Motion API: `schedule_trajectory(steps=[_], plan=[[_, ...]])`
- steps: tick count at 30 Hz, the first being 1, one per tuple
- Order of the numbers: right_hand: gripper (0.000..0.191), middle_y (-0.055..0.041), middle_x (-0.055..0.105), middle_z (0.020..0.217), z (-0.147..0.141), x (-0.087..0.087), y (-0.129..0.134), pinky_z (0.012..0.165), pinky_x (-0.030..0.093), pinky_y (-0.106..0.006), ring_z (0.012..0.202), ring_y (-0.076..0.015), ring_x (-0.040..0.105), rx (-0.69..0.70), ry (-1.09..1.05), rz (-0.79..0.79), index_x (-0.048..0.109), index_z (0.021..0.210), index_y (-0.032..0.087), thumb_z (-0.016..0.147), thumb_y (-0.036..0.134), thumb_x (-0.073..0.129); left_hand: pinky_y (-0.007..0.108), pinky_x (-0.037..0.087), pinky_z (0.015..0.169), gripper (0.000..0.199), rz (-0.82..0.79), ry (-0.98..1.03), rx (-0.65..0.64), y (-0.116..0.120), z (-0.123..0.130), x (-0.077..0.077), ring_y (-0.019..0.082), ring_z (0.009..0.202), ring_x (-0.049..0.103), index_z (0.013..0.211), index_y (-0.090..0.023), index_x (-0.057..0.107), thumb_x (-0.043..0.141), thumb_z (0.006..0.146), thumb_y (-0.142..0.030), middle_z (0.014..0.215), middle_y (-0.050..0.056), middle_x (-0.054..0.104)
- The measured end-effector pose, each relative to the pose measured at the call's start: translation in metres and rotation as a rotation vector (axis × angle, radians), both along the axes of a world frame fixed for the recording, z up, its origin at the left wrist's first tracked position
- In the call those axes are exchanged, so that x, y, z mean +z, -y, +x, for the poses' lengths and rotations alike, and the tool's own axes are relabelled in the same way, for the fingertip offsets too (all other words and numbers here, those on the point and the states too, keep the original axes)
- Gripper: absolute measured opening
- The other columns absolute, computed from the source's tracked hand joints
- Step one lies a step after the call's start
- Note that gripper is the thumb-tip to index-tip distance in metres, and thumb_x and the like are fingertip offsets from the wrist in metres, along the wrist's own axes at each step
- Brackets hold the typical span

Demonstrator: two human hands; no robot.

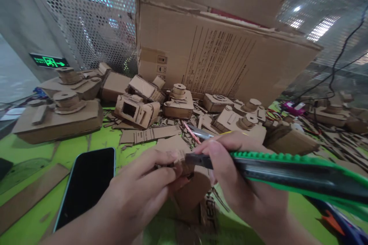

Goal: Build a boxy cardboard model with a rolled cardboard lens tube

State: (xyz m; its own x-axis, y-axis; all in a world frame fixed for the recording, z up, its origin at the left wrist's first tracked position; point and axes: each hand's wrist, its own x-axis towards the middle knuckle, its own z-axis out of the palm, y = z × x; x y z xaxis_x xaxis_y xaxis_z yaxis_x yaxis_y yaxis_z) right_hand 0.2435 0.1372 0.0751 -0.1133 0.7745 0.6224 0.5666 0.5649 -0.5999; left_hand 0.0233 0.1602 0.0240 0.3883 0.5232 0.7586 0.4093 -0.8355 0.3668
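Note:
My left hand pinches a small piece of cardboard near the middle of the view. Wrapped round a green and black utility knife, my right hand holds its front end against that piece. The blade's tip is hidden by the cardboard and fingers. Below my hands lies more cardboard, partly with printed black letters. A phone with a dark screen rests on the green table just left of my left hand.
Several cardboard camera-like models stand across the back, among scraps. A large carton rises behind them. A cardboard strip lies at left. A blue and orange tool is at lower right, and cables hang at right.

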Motion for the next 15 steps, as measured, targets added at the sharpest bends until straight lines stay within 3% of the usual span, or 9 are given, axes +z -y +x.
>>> schedule_trajectory(steps=[7, 15], plan=[[0.019, 0.0021, 0.077, 0.082, 0.002, 0.005, -0.002, 0.067, 0.058, -0.027, 0.065, -0.014, 0.071, 0.051, -0.013, -0.081, 0.076, 0.091, 0.024, 0.108, 0.026, 0.069, 0.013, 0.061, 0.1, 0.015, -0.009, -0.004, 0.0, 0.0, 0.0, 0.001, 0.008, 0.104, 0.08, 0.098, -0.024, 0.074, 0.066, 0.11, -0.021, 0.11, -0.001, 0.077], [0.021, 0.0039, 0.079, 0.088, 0.001, -0.005, -0.004, 0.074, 0.055, -0.026, 0.08, -0.0132, 0.075, 0.039, 0.001, -0.014, 0.075, 0.09, 0.026, 0.109, 0.029, 0.068, 0.011, 0.061, 0.099, 0.013, 0.013, 0.017, 0.003, 0.001, 0.005, 0.002, 0.007, 0.1, 0.08, 0.098, -0.023, 0.073, 0.067, 0.109, -0.019, 0.108, -0.001, 0.077]])
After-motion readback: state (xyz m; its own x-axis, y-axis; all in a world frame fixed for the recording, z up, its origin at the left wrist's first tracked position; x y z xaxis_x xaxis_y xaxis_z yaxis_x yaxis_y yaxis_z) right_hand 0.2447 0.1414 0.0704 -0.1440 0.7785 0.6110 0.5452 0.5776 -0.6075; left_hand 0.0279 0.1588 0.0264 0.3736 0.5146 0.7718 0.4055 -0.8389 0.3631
